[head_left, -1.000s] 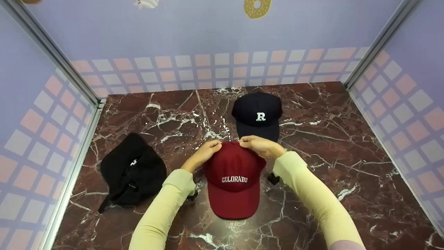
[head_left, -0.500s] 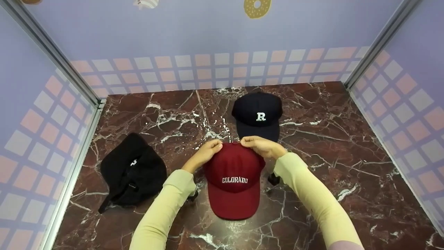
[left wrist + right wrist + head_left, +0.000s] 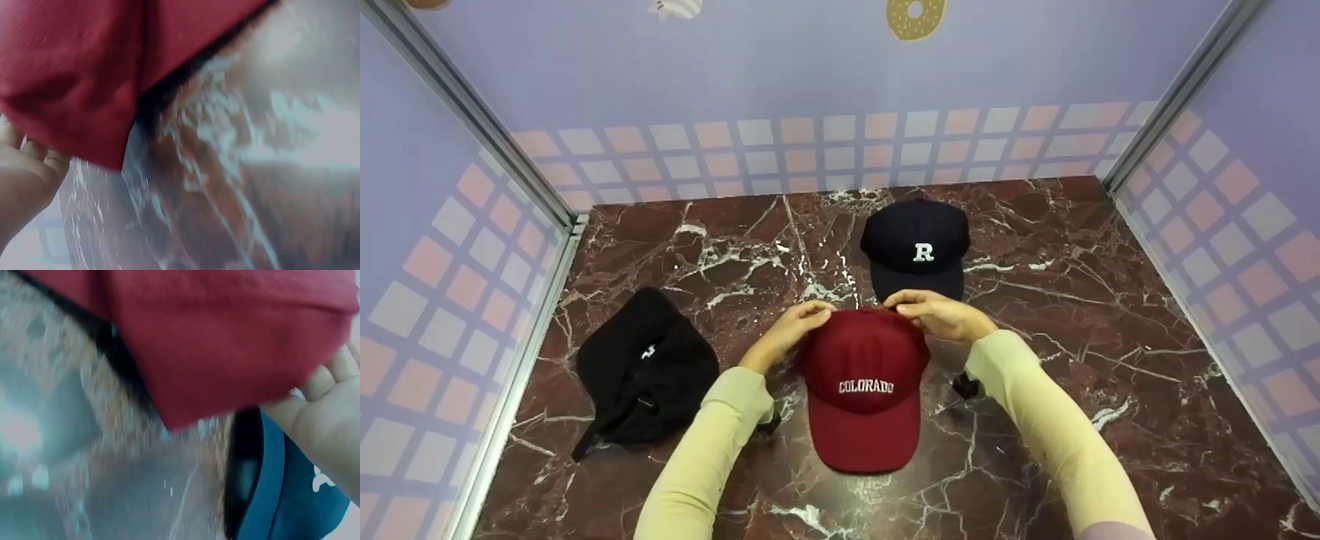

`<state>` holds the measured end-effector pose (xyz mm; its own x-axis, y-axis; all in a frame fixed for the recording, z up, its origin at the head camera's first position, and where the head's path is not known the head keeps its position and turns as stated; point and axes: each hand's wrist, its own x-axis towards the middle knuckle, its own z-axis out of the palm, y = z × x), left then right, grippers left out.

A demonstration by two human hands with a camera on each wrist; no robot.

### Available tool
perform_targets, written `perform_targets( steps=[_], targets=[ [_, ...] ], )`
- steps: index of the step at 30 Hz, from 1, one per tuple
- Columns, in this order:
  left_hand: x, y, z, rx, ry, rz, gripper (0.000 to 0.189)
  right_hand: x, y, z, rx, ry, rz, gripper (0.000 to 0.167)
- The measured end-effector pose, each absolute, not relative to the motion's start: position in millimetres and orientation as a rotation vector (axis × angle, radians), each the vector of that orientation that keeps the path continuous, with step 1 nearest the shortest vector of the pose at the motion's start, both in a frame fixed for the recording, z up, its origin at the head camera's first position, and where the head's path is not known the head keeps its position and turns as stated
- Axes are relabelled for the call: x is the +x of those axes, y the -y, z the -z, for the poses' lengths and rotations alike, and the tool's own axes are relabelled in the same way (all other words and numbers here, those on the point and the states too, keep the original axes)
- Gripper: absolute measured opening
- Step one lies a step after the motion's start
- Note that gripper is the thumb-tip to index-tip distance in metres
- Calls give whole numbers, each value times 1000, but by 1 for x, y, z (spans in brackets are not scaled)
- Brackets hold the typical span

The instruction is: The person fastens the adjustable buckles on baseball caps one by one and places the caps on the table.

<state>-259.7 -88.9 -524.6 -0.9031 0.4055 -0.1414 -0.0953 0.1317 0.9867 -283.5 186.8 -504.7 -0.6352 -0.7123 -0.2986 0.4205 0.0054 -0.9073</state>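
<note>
A dark red baseball cap (image 3: 864,375) lettered COLORADO lies upright on the marble-patterned surface, its brim toward me. My left hand (image 3: 789,331) is at the cap's rear left edge, fingers loosely extended; in the left wrist view the fingertips (image 3: 35,151) are partly behind the red fabric. At the rear right edge is my right hand (image 3: 945,315), its fingers relaxed along the crown. In the right wrist view, the red cap (image 3: 236,349) hides part of those fingers. Whether either hand still touches the fabric is hard to tell.
A navy cap (image 3: 916,232) with a white R sits just behind the red one, close to my right hand. On the left lies a black cap (image 3: 649,367), turned with its strap toward me. Patterned walls (image 3: 840,142) enclose the surface at back and sides.
Both hands have loosened from pinching the red cap's rear top and drawn slightly apart, left hand leftward, right hand rightward. The caps have stayed nearly in place.
</note>
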Motion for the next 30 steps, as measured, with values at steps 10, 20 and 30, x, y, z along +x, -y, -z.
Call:
perform_targets(
  steps=[10, 20, 30],
  targets=[
    [-255, 115, 533, 153, -1890, -1650, 46, -288, -215, 514, -310, -1449, 1653, 42],
    [-253, 115, 544, 181, -1909, -1674, 18, -284, -219, 525, -152, -1641, 1458, 12],
    [-252, 109, 550, 169, -1826, -1835, 14, -282, -217, 531, -142, -1531, 1522, 7]
  ],
)
